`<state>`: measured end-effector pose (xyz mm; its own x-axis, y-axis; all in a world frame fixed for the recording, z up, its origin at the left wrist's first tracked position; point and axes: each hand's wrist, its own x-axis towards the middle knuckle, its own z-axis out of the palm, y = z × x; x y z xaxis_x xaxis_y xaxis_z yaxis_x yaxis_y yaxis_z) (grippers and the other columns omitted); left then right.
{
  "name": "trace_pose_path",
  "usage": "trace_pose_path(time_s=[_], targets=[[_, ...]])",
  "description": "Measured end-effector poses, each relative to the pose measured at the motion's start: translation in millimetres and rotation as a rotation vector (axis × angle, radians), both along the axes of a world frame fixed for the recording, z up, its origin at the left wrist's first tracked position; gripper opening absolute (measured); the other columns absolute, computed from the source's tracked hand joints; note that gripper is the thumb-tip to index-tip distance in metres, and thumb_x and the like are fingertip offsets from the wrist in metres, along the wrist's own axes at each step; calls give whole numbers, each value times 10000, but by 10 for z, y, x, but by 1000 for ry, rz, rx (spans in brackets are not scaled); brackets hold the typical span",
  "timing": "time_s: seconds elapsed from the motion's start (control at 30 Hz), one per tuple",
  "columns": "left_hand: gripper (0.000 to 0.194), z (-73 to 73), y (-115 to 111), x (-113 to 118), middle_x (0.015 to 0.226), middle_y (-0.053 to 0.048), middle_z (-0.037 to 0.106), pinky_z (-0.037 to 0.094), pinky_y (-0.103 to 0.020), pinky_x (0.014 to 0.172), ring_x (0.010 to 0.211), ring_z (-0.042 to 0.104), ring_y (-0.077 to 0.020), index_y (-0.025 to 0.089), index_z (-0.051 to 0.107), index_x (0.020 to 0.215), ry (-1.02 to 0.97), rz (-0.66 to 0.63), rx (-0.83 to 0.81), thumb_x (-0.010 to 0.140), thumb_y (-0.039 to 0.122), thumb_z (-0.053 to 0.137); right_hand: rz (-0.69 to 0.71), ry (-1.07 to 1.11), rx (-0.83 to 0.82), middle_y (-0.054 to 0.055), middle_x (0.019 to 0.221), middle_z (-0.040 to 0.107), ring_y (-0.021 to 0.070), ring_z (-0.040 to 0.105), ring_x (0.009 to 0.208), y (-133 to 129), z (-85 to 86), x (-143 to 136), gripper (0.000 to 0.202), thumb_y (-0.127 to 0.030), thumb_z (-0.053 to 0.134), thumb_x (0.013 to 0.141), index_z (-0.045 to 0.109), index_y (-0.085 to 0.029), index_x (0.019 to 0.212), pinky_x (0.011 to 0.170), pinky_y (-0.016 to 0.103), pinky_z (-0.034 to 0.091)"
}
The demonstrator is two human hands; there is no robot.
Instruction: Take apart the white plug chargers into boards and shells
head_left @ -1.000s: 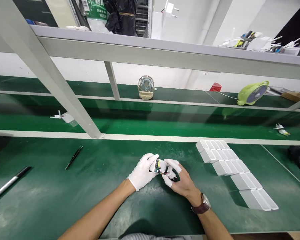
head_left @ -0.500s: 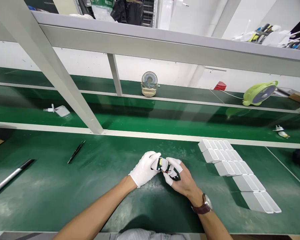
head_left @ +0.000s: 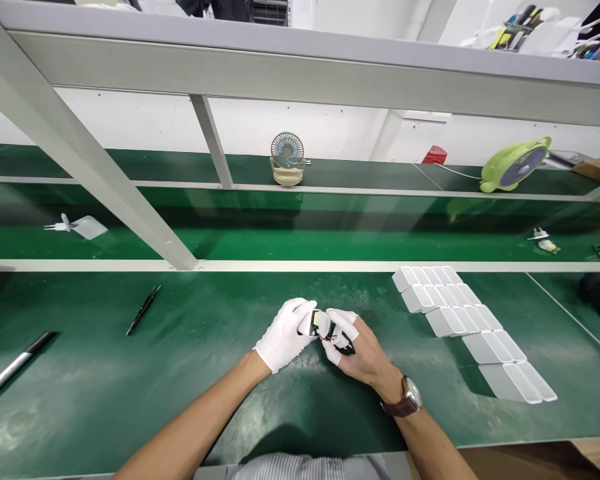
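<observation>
My left hand [head_left: 287,337], in a white glove, is closed around a small white plastic housing with a circuit board [head_left: 315,323] showing in it; a yellow part sits on the board. Beside it my right hand [head_left: 355,343], gloved only at the thumb and some fingers, grips a white rounded part [head_left: 324,324] against the board. Thin red wires and a black piece [head_left: 347,347], perhaps cable, show between its fingers. The two hands almost meet above the green bench, and my fingers hide much of what they hold.
White box-shaped plastic cases [head_left: 445,320] stand in rows at right. A black pen [head_left: 144,310] and a silver-and-black tube [head_left: 17,367] lie at left. Behind the rail are white plug parts [head_left: 83,227], a small fan [head_left: 287,159] and a green fan [head_left: 515,165]. A slanted post [head_left: 95,147] rises at left.
The view has tilted and shifted slightly, so the bench and shelf sit differently in the picture. Both hands keep their hold on the same parts, with hardly any movement.
</observation>
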<state>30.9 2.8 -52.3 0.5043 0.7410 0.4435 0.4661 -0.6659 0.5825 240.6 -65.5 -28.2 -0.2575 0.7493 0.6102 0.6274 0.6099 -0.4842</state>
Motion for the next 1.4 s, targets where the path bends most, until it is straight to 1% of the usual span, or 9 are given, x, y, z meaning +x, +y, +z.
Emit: trace_pose_path(time_s=[0.3, 0.57, 0.63, 0.77, 0.83, 0.9, 1.03, 1.23, 1.4], targets=[[637, 6, -11, 13, 1250, -111, 568, 545, -448, 1007, 1189, 583, -263, 268, 486, 1376, 25, -7, 31, 801, 151, 734, 4, -19, -46, 156, 1295, 591, 279, 590, 1179, 16, -18, -19, 705, -109, 640, 872, 342, -213, 1502, 944, 469, 563], [550, 100, 1, 13, 1234, -90, 654, 505, -533, 1014, 1203, 583, -300, 285, 565, 1322, 57, -37, 1, 806, 186, 726, -67, 39, -55, 157, 1219, 627, 288, 624, 1106, 6, -25, 13, 680, -278, 701, 892, 375, -215, 1486, 909, 472, 574], [434, 175, 4, 5, 1190, -64, 693, 496, -517, 1013, 1175, 592, -289, 289, 628, 1244, 58, -58, -66, 826, 239, 735, -71, 111, -98, 151, 1200, 636, 284, 629, 1097, -9, -29, 43, 662, -313, 690, 905, 388, -208, 1485, 917, 475, 570], [284, 273, 31, -37, 1111, -31, 716, 560, -382, 864, 974, 644, -207, 283, 684, 1149, -10, -91, -334, 866, 288, 703, -74, 299, -198, 113, 1150, 667, 230, 652, 1047, -9, -52, 68, 392, -226, 478, 1013, 509, -226, 1404, 900, 433, 578], [299, 281, 50, -59, 1093, -21, 712, 568, -343, 791, 876, 648, -177, 278, 686, 1136, -27, -86, -453, 839, 260, 718, -103, 339, -200, 106, 1153, 670, 218, 651, 1060, 13, -64, 54, 353, -180, 441, 1019, 574, -233, 1341, 903, 416, 580], [433, 280, 60, -69, 1113, -28, 704, 576, -342, 788, 863, 657, -171, 265, 640, 1218, -72, -65, -522, 798, 240, 745, -105, 317, -176, 107, 1204, 656, 221, 633, 1125, 39, -70, 36, 338, -161, 478, 1002, 606, -236, 1305, 960, 424, 566], [662, 292, 29, -52, 1238, -75, 646, 588, -364, 840, 1019, 662, -205, 257, 522, 1360, -198, -40, -431, 752, 225, 781, -8, 193, -196, 115, 1388, 564, 234, 557, 1282, 62, -71, 19, 397, -166, 548, 975, 565, -249, 1363, 1092, 463, 498], [313, 276, -30, -57, 1157, -70, 655, 592, -363, 836, 995, 664, -193, 256, 635, 1182, -250, -24, -139, 874, 245, 688, 58, 111, -205, 117, 1481, 486, 244, 530, 1333, 45, -82, -1, 468, -202, 599, 960, 517, -272, 1416, 1111, 459, 491], [243, 295, -50, -53, 1121, -54, 659, 574, -367, 860, 938, 668, -180, 231, 635, 1115, -227, 53, -357, 883, 289, 675, 65, 116, -120, 111, 1370, 578, 225, 604, 1241, 54, -61, -59, 425, -148, 585, 956, 566, -280, 1360, 1025, 422, 559]])
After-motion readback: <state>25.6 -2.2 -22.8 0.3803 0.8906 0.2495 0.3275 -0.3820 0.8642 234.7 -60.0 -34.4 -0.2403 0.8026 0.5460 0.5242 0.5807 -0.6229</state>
